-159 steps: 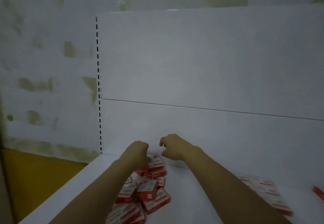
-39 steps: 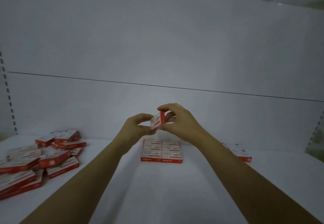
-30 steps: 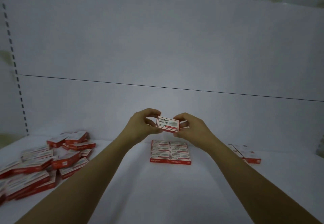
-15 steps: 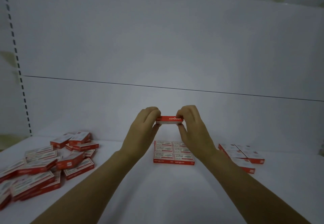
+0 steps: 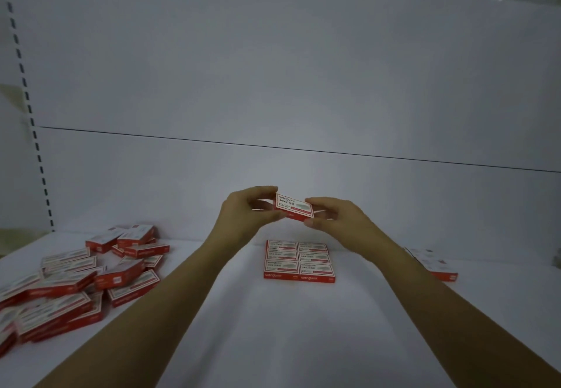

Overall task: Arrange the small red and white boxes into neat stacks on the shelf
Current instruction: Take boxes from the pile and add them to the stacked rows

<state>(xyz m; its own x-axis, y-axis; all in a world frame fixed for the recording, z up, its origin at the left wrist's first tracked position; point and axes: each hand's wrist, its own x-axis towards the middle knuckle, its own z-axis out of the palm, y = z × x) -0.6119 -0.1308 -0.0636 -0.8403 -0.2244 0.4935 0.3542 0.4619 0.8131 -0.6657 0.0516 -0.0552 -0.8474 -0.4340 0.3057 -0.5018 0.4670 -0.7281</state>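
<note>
I see the box (image 5: 294, 210) pinched between left hand (image 5: 246, 217) and right hand (image 5: 340, 223) (printed face toward me), above the far block of boxes (image 5: 299, 261).

My left hand (image 5: 244, 216): raised, thumb and fingers pinching the left end of one small box (image 5: 294, 210). My right hand (image 5: 341, 220): pinching that box's right end. Both forearms (image 5: 158, 305): bare, extended forward, converging on it.

The lifted box (image 5: 294, 210) is showing a white face, red edges and dark print. The block of boxes (image 5: 299, 261) and the loose pile (image 5: 118, 277) are wearing the same red and white. The shelf (image 5: 273, 327) and back panel (image 5: 273, 69) are looking plain white.
</note>
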